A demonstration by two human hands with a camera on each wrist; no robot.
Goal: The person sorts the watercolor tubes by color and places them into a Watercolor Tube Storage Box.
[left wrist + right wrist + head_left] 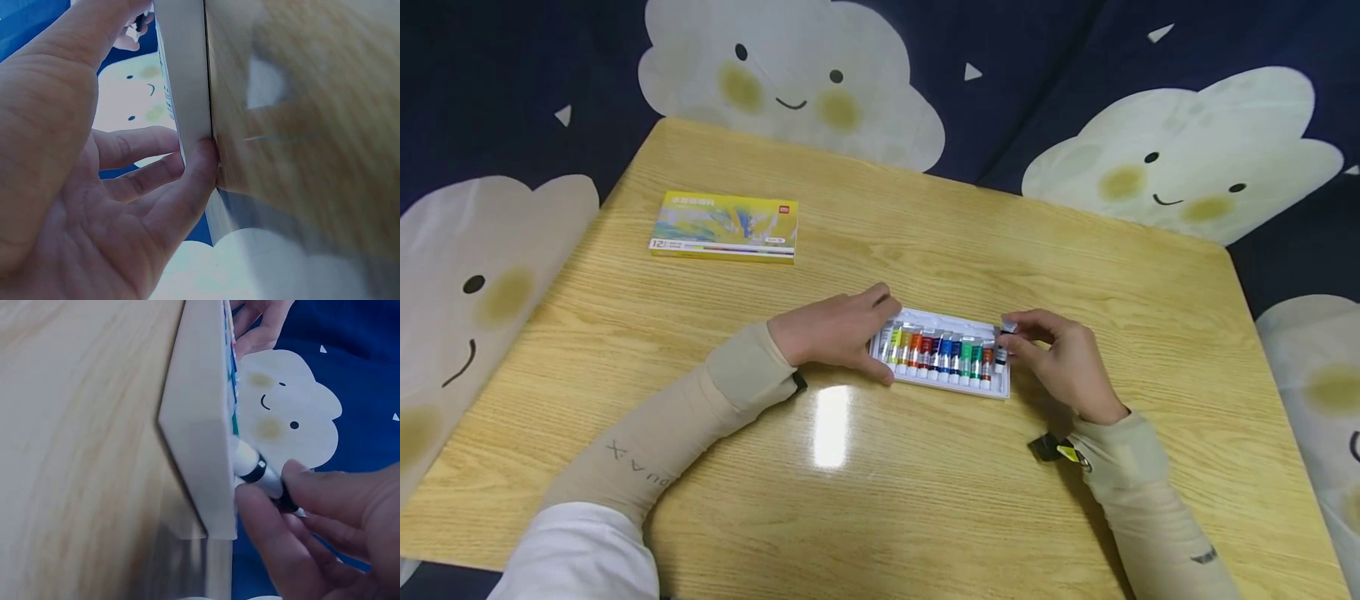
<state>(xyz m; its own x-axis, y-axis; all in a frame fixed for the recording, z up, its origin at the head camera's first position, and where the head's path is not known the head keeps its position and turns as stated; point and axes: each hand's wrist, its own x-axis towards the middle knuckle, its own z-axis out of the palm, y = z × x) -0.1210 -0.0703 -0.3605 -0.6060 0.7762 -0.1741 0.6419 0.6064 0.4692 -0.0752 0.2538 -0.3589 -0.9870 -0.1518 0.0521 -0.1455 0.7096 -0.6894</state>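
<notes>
A white plastic tray [951, 322] lies on the table with a row of small paint tubes [936, 354] in several colours. My left hand [842, 330] grips the tray's left end, thumb at the near edge and fingers at the far edge. In the left wrist view, the thumb [199, 169] presses the tray's pale side wall [187, 81]. At the right end, my right hand [1063, 354] pinches a black-and-white paint tube [265, 478] between thumb and fingers. The tube's white cap points down into the tray, and its other end tilts up over the rim.
A yellow paint box [726, 227] lies flat at the back left of the wooden table [925, 500]. Dark blue cloth with smiling clouds [790, 75] hangs around the table's edges. A black strap [1045, 447] sticks out from the right wrist, close above the tabletop.
</notes>
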